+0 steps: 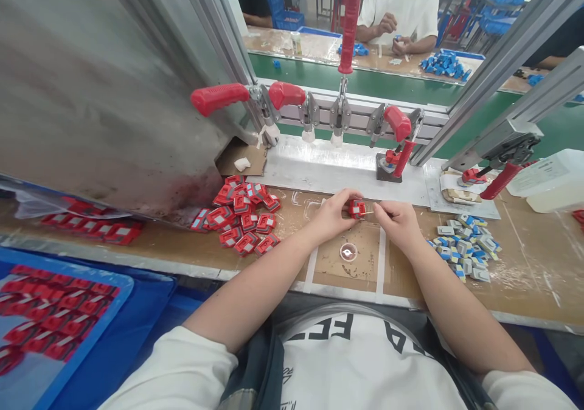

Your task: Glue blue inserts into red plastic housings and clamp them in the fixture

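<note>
My left hand [338, 211] grips a small red plastic part [357, 208] with a grey inset between thumb and fingers, above the cardboard-covered bench. From the right, my right hand [398, 220] pinches a thin light-coloured stick [367, 213], its tip at the red part's side. Just below both hands lies a small round clear dish [348, 252] with something whitish inside. A heap of similar red and grey parts [244, 215] is left of my left hand. Grey, blue and yellow parts [469, 246] lie piled beyond my right forearm.
Red-handled toggle clamps [340, 103] line a metal frame behind the hands. One clamp [391, 160] presses on a red part. A blue tray [123, 282] of red parts stands lower left. At right is a translucent jug [554, 182]. Across the green belt, a person [399, 14] handles blue parts.
</note>
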`<state>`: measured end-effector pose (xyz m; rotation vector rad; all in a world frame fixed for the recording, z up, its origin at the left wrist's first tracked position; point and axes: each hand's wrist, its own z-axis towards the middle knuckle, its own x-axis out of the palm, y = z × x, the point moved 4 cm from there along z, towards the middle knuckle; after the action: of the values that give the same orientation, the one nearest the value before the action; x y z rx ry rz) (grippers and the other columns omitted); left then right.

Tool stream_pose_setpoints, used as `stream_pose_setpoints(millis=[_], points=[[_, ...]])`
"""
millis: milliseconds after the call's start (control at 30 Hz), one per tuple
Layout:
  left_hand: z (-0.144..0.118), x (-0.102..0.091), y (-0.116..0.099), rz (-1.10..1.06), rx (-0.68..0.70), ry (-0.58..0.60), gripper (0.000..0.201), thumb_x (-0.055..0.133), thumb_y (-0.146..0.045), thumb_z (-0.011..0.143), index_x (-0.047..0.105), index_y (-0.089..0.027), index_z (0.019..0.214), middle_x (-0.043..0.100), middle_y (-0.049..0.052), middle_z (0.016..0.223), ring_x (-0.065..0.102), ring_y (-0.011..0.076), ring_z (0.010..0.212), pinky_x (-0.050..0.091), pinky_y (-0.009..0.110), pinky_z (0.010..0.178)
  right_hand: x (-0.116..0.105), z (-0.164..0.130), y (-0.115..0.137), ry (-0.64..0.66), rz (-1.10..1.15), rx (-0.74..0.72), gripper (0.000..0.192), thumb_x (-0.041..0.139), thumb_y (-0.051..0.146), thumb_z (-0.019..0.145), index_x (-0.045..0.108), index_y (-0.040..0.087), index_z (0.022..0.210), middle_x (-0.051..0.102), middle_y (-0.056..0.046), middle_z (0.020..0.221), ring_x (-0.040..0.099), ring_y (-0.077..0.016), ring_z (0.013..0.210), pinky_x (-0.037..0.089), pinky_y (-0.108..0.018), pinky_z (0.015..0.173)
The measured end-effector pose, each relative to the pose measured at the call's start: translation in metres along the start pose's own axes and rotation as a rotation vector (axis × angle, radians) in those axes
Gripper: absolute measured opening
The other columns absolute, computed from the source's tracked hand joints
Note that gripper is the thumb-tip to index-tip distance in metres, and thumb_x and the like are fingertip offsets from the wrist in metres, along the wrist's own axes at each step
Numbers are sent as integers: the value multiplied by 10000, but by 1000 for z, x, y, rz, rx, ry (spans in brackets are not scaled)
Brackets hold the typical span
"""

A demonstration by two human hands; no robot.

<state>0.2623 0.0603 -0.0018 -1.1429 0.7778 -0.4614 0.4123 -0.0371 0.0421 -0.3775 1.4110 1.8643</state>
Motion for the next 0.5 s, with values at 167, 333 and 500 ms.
stream_pose_setpoints(millis=[167,333,500], points=[[0,-1,-2,-53,-26,-2,470,761,-127,773,600,-222,1205,689,65,1216,726,186,996,606,345,930,-9,-2,4,-55,28,-36,478,504,331,971,257,214,580,232,57,565,248,-89,532,200,-264,526],[1,-4,-3,-183,-57,-33,477,803,-182,763,602,-203,1195,708,85,1184,719,220,1074,589,395,1000,4,-19,38,414,-39,-216,480,509,303,996,360,190,553,329,57,520,285,-88,505,219,-263,549],[3,-6,-2,-203,-71,-64,560,845,-323,760,593,-213,1248,714,96,1200,714,254,1109,581,456,1024,17,-30,51,634,-390,-173,459,513,485,1040,657,190,718,657,-19,683,521,-137,615,260,-274,593]])
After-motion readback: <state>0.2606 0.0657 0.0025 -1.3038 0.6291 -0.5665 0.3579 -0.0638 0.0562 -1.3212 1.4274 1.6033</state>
